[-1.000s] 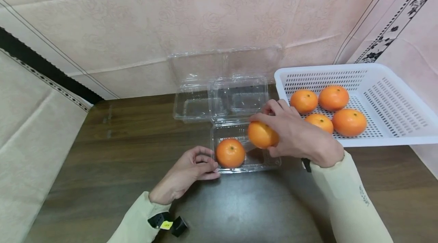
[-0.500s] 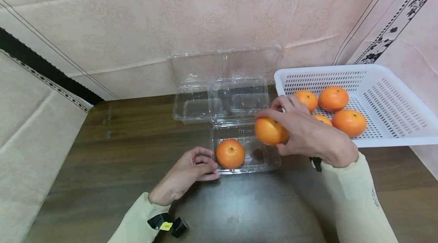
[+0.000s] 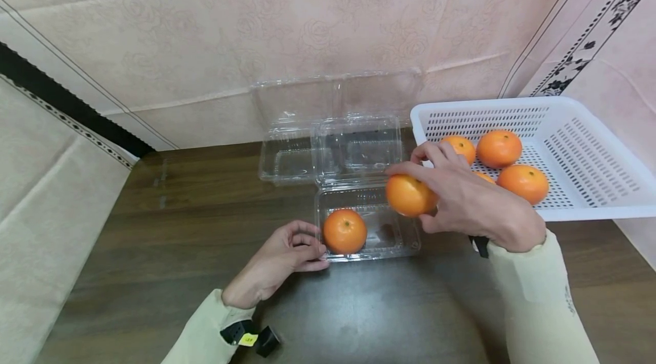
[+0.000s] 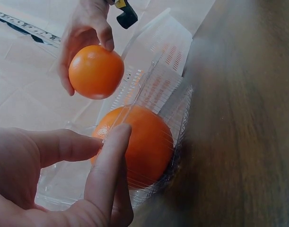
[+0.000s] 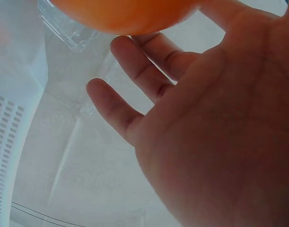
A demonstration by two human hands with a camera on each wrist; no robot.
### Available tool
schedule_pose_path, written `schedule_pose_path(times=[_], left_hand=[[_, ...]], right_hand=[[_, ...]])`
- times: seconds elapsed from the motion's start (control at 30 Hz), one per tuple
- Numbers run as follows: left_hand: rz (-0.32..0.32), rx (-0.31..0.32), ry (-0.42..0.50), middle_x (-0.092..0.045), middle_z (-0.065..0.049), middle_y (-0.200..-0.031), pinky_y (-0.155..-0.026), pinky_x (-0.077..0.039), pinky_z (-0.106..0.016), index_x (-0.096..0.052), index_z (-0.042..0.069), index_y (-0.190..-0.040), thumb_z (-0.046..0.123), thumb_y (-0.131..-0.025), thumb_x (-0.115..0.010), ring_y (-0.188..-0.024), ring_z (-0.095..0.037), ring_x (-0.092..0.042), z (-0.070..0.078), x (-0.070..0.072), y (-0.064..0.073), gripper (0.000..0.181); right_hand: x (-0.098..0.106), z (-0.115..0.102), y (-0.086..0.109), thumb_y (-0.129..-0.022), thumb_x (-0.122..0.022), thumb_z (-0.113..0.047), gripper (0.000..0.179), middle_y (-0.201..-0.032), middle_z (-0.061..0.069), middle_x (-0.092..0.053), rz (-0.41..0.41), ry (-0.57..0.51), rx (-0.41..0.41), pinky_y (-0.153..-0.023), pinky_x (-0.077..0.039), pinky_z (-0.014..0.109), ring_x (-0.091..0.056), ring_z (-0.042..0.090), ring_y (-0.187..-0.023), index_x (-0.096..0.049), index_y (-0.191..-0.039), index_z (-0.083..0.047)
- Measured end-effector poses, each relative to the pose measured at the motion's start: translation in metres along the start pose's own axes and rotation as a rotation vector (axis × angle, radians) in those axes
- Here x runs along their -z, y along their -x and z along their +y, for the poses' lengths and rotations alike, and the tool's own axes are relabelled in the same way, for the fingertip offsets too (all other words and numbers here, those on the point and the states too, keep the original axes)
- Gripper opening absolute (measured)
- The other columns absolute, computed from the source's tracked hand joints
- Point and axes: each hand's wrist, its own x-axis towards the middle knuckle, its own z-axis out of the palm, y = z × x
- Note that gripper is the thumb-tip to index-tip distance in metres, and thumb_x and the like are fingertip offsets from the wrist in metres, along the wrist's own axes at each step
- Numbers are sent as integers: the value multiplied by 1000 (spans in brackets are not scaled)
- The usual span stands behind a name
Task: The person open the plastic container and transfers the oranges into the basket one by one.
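Note:
My left hand (image 3: 282,261) pinches the left rim of a clear plastic clamshell container (image 3: 392,247) between thumb and fingers, as the left wrist view also shows. One orange (image 3: 345,231) sits in the left half of that container, right beside these fingers. My right hand (image 3: 461,199) grips another orange (image 3: 410,195) above the container's right side. In the left wrist view this held orange (image 4: 96,72) hangs apart from the seated orange (image 4: 146,146). The right wrist view shows only the lower part of the held orange (image 5: 130,14).
A white perforated basket (image 3: 610,210) stands at the right with several oranges inside, some partly hidden by my right hand. More clear plastic containers (image 3: 287,162) stand behind, with upright lids (image 3: 297,102) against the cloth-covered wall. All of this rests on a dark wooden table (image 3: 205,199).
My right hand has shifted to the right with its orange, moving away from the orange in the container. The left hand and the container have stayed in place.

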Motion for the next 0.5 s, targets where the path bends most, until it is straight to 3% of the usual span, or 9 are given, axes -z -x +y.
schedule_pose_path(times=[0.5], left_hand=[[-1,2,5,-63,-13,-104,-91,-65,-38,-44,-5,-133,-3,-96,-65,-92,-18,-71,-1,1,-1,43]], right_hand=[[4,4,2,-68,-82,-13,76,-132,8,-46,-3,-4,-52,-90,-48,47,-38,35,-124,-58,-137,-33]])
